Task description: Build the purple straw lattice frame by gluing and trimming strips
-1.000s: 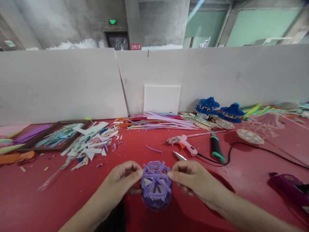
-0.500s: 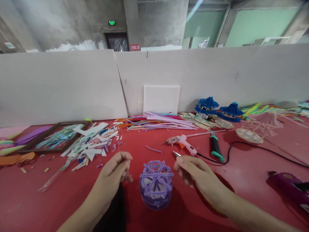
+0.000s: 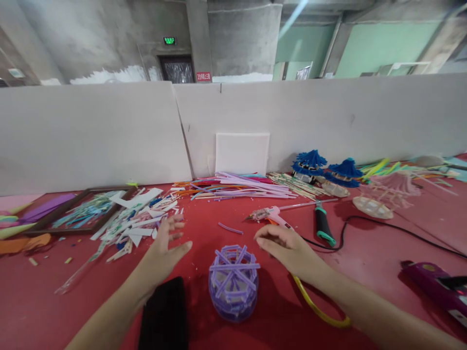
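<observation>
Left hand (image 3: 166, 250): is hovering, fingers spread, near the scraps (image 3: 140, 223).
Right hand (image 3: 288, 245): is hovering, fingers curled, grip unclear, partly covering the glue gun (image 3: 273, 214).
Purple basket (image 3: 234, 294): is standing lower centre.
Black slab (image 3: 165, 316): is lying lower left of it.

Grn EXIT sgn (image 3: 170, 41), red 卫生间 sgn (image 3: 203, 76)

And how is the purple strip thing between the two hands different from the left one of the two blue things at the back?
The purple piece has crossing strips over an openwork top; the blue model rises to a peak. The purple piece looks purple nearly all over; the blue model has blue above paler parts. The purple piece is nearer the camera; the blue model stands farther back. Both stand on the red table.
</observation>
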The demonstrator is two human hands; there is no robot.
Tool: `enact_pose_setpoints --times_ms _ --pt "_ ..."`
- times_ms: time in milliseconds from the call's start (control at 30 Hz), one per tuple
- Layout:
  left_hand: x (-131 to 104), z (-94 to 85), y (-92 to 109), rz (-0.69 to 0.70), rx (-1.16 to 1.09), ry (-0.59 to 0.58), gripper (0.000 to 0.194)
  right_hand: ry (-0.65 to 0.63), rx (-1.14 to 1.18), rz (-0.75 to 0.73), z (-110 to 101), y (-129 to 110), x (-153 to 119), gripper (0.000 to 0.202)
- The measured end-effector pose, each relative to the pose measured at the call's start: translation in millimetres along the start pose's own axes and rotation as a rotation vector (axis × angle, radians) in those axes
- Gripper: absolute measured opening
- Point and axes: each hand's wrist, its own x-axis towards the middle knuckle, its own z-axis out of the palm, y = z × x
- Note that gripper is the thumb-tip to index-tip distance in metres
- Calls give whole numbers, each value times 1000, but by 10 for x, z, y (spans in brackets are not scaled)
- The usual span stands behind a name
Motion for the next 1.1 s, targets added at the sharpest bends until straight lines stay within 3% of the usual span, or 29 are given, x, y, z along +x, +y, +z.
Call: enact_pose_setpoints --times_ms 133,200,267,333,433,567,733,800,900,933,1000,1100 --pt "-381 96 2 25 45 -155 35 -53 -48 -58 1 11 -4 18" --pt "-627 200 -1 127 129 -177 45 -97 -34 -74 12 -13 -15 23" --pt "-800 295 -14 245 240 -97 70 -161 -10 -87 35 -47 -25 30" --pt "-861 344 -35 265 317 -45 83 -210 2 -105 69 -70 -35 35" --pt "-776 308 -69 196 366 -53 70 -208 -14 -137 109 -75 -59 40" --pt "-534 168 -60 126 366 -221 43 -235 -54 -154 90 -116 -169 54" --pt "-325 95 -27 141 322 -209 19 -304 -107 -94 -34 -181 -354 40" --pt "-304 105 -39 164 267 -200 19 -213 -196 -55 -141 -100 -308 36" --pt "-318 131 -77 197 157 -166 30 153 -527 -42 -370 129 -92 28" --pt "-327 140 -90 205 126 -141 32 214 -579 -29 -444 205 -9 27" --pt "-347 154 -108 209 67 -102 37 244 -653 -22 -542 307 132 27" --pt "-387 187 -121 183 -3 -145 48 154 -739 -80 -485 280 271 27"
